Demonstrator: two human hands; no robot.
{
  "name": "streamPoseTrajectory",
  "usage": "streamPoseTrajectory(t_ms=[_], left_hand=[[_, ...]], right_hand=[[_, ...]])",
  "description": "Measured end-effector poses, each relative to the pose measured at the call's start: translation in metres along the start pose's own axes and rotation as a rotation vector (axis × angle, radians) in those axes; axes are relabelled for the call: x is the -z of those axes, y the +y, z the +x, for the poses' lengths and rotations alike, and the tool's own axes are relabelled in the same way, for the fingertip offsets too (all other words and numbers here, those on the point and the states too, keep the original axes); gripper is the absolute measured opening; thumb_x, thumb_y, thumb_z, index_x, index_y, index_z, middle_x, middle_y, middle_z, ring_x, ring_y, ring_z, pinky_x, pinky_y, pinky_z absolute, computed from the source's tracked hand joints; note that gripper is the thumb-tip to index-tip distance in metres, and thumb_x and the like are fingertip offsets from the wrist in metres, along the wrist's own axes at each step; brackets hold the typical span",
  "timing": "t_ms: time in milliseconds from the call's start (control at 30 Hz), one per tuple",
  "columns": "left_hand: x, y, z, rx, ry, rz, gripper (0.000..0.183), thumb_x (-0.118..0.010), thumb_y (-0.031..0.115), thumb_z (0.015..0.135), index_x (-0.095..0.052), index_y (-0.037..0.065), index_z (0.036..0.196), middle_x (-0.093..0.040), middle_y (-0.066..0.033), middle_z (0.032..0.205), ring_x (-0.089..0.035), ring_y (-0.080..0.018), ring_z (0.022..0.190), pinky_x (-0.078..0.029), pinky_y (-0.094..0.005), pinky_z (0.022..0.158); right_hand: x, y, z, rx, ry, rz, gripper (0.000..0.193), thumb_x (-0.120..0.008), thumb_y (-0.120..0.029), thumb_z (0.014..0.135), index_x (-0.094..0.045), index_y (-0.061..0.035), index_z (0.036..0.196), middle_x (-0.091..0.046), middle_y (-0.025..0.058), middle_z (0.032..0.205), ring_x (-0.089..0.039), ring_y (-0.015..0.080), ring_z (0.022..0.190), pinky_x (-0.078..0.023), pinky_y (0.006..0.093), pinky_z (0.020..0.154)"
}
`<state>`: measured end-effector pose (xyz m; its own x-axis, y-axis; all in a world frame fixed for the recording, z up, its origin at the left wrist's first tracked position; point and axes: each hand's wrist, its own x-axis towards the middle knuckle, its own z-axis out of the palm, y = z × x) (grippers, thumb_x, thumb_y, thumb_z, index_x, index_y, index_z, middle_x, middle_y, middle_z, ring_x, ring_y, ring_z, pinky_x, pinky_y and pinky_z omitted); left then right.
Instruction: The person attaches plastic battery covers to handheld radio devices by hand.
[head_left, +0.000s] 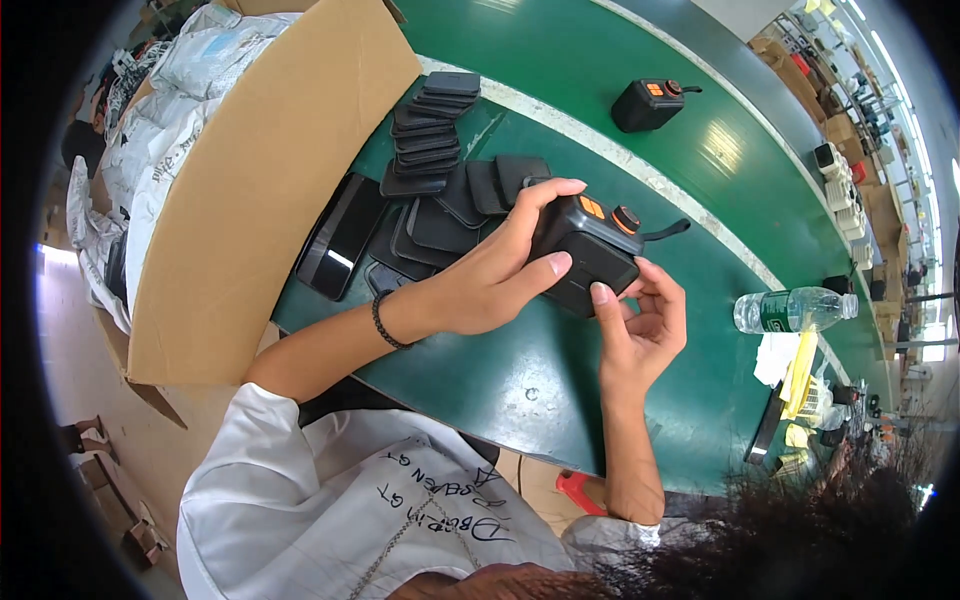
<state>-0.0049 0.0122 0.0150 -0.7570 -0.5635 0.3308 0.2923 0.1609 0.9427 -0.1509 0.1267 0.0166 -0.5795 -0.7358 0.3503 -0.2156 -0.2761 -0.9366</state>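
Both hands hold a black box-shaped device (568, 228) above the green table. Orange buttons and an orange-ringed knob sit on its top, and a short black strap sticks out at the right. My left hand (490, 285) wraps its left side, fingers over the top edge and thumb on the near face. My right hand (645, 325) grips the lower right corner, its thumb on the bottom edge. Against the near face lies a flat black panel (590, 275); whether it is fixed there I cannot tell. Loose black panels (440, 225) lie overlapped left of the device.
A second such device (648, 105) stands at the far side. Beside the panels lies a black smartphone (340, 237). An open cardboard box (270, 150) with white plastic bags takes up the left. At the right are a plastic bottle (790, 311) and a yellow strip (799, 375).
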Motion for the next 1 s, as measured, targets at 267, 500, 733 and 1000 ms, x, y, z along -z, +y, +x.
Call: streamPoseTrajectory(t_ms=[267,500,733,1000], left_hand=[[-0.005,-0.005,0.000,-0.068,0.015,0.029,0.054,-0.046,0.010,0.101,-0.019,0.001,0.147,-0.036,-0.0176,0.139,-0.040,-0.0229,0.128,-0.031,-0.0370,0.110],[-0.006,-0.002,-0.002,-0.043,0.020,-0.080,0.051,-0.043,0.022,0.105,-0.022,0.006,0.148,-0.042,-0.0134,0.133,-0.043,-0.0183,0.120,-0.034,-0.0336,0.106],[-0.004,0.002,-0.005,-0.055,-0.030,0.079,0.053,-0.037,0.027,0.107,-0.017,0.003,0.150,-0.035,-0.0154,0.139,-0.038,-0.0221,0.128,-0.029,-0.0370,0.111],[-0.005,0.001,-0.008,-0.065,-0.178,0.097,0.087,-0.065,0.022,0.094,-0.003,0.003,0.152,-0.029,-0.0216,0.145,-0.030,-0.0292,0.137,-0.023,-0.0394,0.115]], right_hand=[[0.009,0.005,-0.001,-0.037,0.001,0.017,0.047,-0.076,0.012,0.076,-0.052,-0.0019,0.114,-0.054,0.0051,0.099,-0.056,0.0102,0.091,-0.054,0.0222,0.069],[0.021,0.005,0.018,-0.220,-0.218,0.268,0.084,-0.079,-0.028,0.084,-0.030,-0.0003,0.147,-0.052,0.0156,0.133,-0.052,0.0228,0.121,-0.046,0.0356,0.098],[0.024,0.007,0.013,-0.190,-0.310,0.280,0.063,-0.075,-0.018,0.086,-0.041,0.0018,0.135,-0.051,0.0142,0.133,-0.052,0.0210,0.121,-0.049,0.0359,0.099],[0.024,0.000,0.012,-0.208,-0.321,0.185,0.052,-0.068,-0.016,0.090,-0.042,0.0026,0.131,-0.056,0.0138,0.127,-0.053,0.0191,0.120,-0.048,0.0297,0.094]])
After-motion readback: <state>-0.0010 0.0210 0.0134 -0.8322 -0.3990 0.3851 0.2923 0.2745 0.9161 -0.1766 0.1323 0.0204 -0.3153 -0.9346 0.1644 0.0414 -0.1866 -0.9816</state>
